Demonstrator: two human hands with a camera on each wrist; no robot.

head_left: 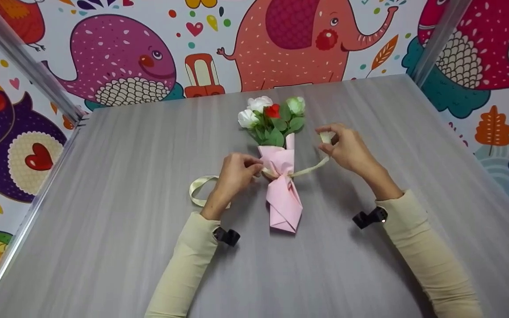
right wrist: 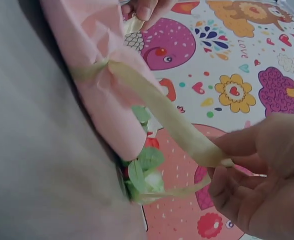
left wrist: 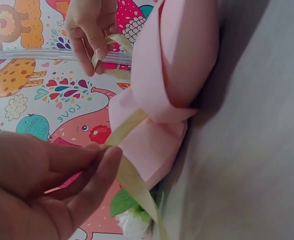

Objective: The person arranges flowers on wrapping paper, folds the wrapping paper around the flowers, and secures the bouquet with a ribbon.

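Observation:
A small bouquet in pink wrapping paper lies on the table, its white, red and pale green flowers pointing away from me. Around the pinched waist of the paper runs a cream ribbon. To the left of the bouquet, my left hand pinches one ribbon end between thumb and fingers, seen close up in the left wrist view. My right hand, raised on the right side, pinches the other end, and that stretch of ribbon slants up from the paper. Whether the ribbon is knotted is hard to tell.
A loose ribbon loop lies on the grey table beside the left wrist. Walls printed with cartoon animals stand behind and at both sides, with metal edging at the left corner. Each wrist wears a small black camera.

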